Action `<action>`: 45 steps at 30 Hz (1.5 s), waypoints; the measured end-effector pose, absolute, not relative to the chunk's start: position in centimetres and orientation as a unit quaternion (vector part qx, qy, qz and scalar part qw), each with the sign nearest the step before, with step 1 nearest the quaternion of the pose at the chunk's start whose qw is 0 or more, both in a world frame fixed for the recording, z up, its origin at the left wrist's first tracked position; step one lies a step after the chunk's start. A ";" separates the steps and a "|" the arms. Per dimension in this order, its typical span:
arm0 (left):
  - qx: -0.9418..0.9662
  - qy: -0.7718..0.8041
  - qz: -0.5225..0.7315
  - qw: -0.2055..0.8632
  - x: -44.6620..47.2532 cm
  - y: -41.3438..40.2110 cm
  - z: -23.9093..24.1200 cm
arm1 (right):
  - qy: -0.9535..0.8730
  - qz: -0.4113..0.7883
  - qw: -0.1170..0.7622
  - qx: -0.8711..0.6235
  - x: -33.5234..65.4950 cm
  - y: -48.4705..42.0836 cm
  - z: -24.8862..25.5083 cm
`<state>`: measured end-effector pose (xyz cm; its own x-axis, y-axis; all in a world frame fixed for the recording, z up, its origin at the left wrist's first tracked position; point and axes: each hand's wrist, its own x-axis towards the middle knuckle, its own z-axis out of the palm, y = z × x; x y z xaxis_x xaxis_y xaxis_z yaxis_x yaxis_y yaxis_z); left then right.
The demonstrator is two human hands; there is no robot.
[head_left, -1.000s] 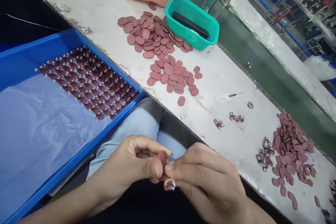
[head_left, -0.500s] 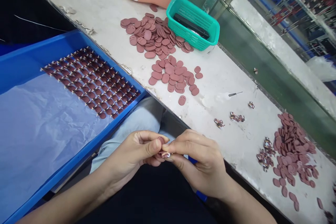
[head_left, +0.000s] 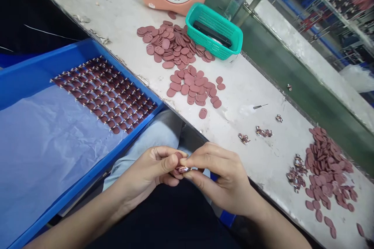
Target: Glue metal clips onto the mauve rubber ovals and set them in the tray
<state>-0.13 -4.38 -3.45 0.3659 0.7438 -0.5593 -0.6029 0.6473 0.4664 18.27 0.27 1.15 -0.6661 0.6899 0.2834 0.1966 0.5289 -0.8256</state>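
Maroon oval disc [head_left: 178, 156] is pinched in the left hand [head_left: 149, 173], between thumb and curled fingers, standing roughly upright and partly hidden. Small white-and-maroon patterned piece [head_left: 183, 169] lies against its lower edge, long axis about level, pointing toward the left palm. Right hand [head_left: 222, 177] sits opposite, with its thumb and index fingertips [head_left: 187, 160] closed on that piece. Hands together, touching at the pinch. Left hand is nearer the blue tray [head_left: 96, 171], which holds rows of small maroon pieces [head_left: 105, 95]. Right hand is nearer the bench [head_left: 248, 124] and its loose disc pile [head_left: 193, 87].
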 end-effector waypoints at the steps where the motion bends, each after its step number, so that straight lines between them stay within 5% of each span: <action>1: 0.097 0.378 0.410 0.824 -0.2 -4.4 -3.5 | -0.820 0.402 0.304 -0.270 18.2 0.2 1.2; 41: 0.087 0.385 0.416 0.819 -1.6 -4.4 -4.4 | -0.794 0.419 0.329 -0.292 16.8 0.5 0.1; 45: 0.101 0.400 0.457 0.788 -2.1 -4.5 -4.8 | -0.805 0.340 0.372 -0.312 16.1 0.5 -0.4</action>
<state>-2.11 -4.53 -4.79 0.2616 0.8011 -0.5383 -0.6390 0.5617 0.5255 16.10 0.45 -0.36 -0.5277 0.7558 0.3876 0.2494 0.5740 -0.7799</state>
